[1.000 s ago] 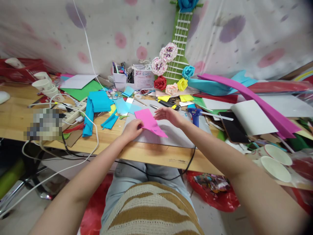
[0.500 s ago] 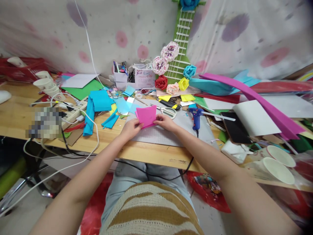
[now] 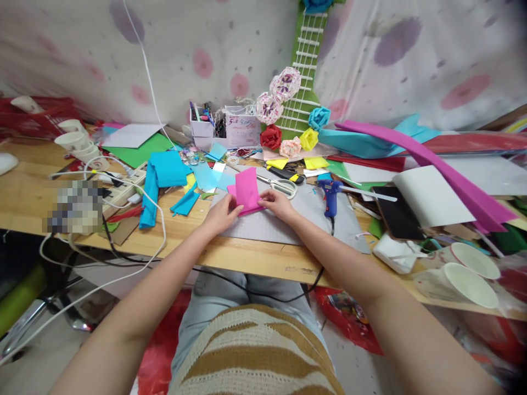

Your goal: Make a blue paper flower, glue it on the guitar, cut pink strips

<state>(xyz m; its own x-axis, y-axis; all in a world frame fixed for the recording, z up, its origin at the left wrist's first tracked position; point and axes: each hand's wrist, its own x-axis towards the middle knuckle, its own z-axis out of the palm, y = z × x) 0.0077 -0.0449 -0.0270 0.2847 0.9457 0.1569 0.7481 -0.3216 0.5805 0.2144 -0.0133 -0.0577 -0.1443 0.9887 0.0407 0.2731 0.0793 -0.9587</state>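
Observation:
A piece of bright pink paper (image 3: 247, 191), folded with one flap standing up, is held just over the grey board (image 3: 272, 227). My left hand (image 3: 224, 213) pinches its left side between thumb and fingers. At the right lower edge, my right hand (image 3: 276, 204) has its fingertips closed on the same paper. Scissors (image 3: 286, 187) with pale handles lie right behind my right hand. A black and yellow utility knife (image 3: 287, 175) rests beyond them. To the right, a blue glue gun (image 3: 329, 197) stands on the board's edge.
Blue paper pieces (image 3: 168, 169) and a power strip (image 3: 123, 189) with loose cables lie to the left. Behind are a pen box (image 3: 201, 123) and a green guitar-shaped piece with paper flowers (image 3: 302, 82). A phone (image 3: 397, 216) and paper cups (image 3: 469, 285) are at right.
The pink paper's front flap has narrowed and tilted upright, showing more of the layer beneath at its left. Both hands have stayed in nearly the same place.

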